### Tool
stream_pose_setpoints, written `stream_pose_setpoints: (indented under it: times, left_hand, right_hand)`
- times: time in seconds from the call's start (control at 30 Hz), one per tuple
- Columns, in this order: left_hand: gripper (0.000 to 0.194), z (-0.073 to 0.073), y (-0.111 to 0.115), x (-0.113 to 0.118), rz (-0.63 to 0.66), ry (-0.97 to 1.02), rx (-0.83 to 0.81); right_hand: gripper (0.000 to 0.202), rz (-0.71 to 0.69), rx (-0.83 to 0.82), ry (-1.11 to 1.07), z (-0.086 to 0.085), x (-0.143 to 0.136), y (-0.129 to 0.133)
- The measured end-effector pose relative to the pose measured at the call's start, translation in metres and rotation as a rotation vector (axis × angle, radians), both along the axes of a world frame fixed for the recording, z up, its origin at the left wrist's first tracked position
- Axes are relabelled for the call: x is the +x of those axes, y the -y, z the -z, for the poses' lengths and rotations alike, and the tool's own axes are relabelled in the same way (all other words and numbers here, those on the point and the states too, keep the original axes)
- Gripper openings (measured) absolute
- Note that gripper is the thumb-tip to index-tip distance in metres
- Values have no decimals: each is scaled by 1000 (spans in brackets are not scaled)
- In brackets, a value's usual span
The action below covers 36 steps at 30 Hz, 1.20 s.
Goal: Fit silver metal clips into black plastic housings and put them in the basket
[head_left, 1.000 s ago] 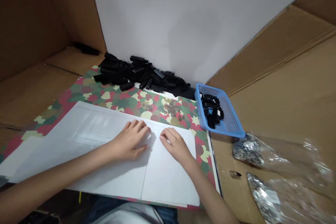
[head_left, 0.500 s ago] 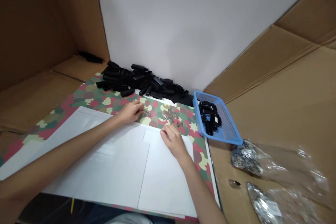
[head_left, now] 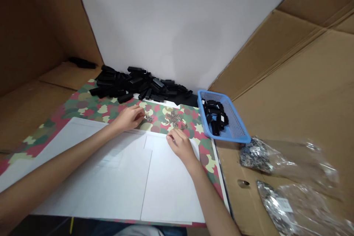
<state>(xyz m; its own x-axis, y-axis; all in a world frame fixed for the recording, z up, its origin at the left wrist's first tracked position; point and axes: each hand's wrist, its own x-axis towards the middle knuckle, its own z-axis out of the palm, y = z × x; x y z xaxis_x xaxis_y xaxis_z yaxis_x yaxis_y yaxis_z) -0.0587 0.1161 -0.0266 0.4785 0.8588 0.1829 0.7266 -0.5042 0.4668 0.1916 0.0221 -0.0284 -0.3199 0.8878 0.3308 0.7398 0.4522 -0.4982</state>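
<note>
One small metal cluster (head_left: pixel 148 118) sits partly behind blurred fingers (head_left: pixel 142 116).

- Moderate, soft light; the wall (head_left: pixel 155 22) and paper (head_left: pixel 110 184) are the brightest areas, the wall slightly grey.
- Deep brown shade fills the cardboard (head_left: pixel 27 18) at upper left.
- A faint, soft-edged shadow lies on the wall; another darkens the paper beside the left forearm (head_left: pixel 69 160).
- Pale glare on the paper, sharp glints on the bags (head_left: pixel 279 206).
- Black parts (head_left: pixel 138 84) merge darkly.
- Metal bits (head_left: pixel 173 118) look soft, lacking fine detail.
- Wide-angle stretching toward the edges.
</note>
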Motion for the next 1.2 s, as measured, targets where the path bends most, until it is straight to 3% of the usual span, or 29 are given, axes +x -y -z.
stream_pose_setpoints:
  times: [0.17,0.37,0.43,0.5,0.63,0.73,0.93,1.2]
  left_hand:
    - [25,2,3,-7,-24,-19,-35]
    - [51,-37,24,10,-126,-35,113]
    - [58,-48,27,19,-121,-54,192]
    - [54,-52,26,30,-60,-109,198]
    - [26,-39,14,56,116,-254,111]
    - [22,-24,5,77,154,-297,87]
    - [25,-15,6,107,85,-349,72]
    - [21,-6,-7,114,3,-403,-102]
  right_hand:
    - [20,41,-19,16,-1,8,-1]
    - [19,113,-65,37,-9,21,-3]
    - [18,135,-60,35,-11,24,-4]
    - [18,150,-52,32,-11,27,-5]
    - [18,169,-57,39,-7,30,-7]
    - [16,183,-65,48,-2,31,-8]
    - [16,212,-48,53,3,30,-9]
    - [18,206,-92,53,-3,28,-6]
